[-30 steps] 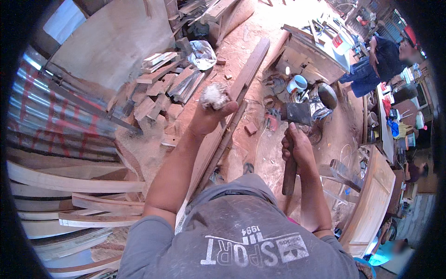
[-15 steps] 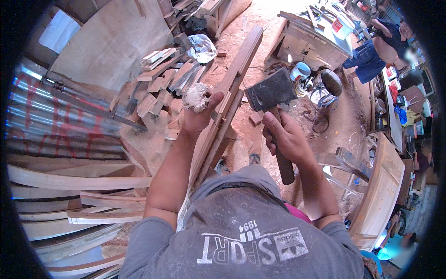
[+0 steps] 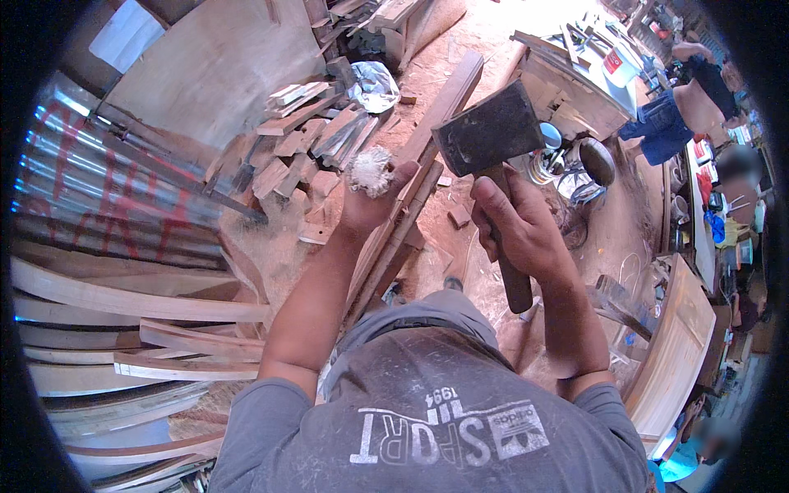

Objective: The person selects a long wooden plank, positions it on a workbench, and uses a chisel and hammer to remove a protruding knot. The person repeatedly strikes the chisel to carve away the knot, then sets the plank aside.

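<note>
Mallet handle within right fingers

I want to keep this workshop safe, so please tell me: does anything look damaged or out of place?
Yes: the pale object in the left hand looks damaged, because its top is frayed and splayed. Wood scraps also lie heaped untidily on the floor.

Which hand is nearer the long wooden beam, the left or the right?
Left. The left hand is right by the long wooden beam, overlapping its left edge in this view; the right hand, gripping a black-headed mallet, is farther off, to the beam's right.
</note>
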Available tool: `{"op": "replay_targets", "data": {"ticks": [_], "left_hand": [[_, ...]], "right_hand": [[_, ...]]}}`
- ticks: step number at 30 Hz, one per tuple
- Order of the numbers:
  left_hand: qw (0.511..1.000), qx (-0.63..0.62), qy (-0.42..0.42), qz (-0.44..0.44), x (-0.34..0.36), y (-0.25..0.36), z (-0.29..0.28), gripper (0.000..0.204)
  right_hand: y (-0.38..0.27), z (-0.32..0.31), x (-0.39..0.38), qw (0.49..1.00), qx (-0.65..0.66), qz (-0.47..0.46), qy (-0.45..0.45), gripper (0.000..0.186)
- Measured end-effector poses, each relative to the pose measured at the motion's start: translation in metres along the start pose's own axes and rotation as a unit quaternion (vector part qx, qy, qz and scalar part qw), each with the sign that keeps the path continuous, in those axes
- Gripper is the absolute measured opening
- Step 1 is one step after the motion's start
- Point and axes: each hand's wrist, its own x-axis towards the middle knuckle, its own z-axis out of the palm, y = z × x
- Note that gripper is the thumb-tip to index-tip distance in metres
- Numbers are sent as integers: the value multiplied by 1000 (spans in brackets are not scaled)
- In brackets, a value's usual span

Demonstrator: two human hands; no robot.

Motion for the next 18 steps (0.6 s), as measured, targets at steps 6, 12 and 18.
{"op": "replay_targets", "data": {"ticks": [6, 12, 18], "left_hand": [[1000, -24, -6, 8, 0, -10, 0, 36], [997, -60, -9, -54, -7, -26, 1, 29], [990, -135, -34, -39, -15, -49, 14, 21]], "right_hand": [[-30, 1, 8, 989, -97, -110, -14, 36], [-78, 16, 10, 964, -121, -235, 10, 35], [-56, 20, 33, 846, -352, -400, -13, 35]]}}
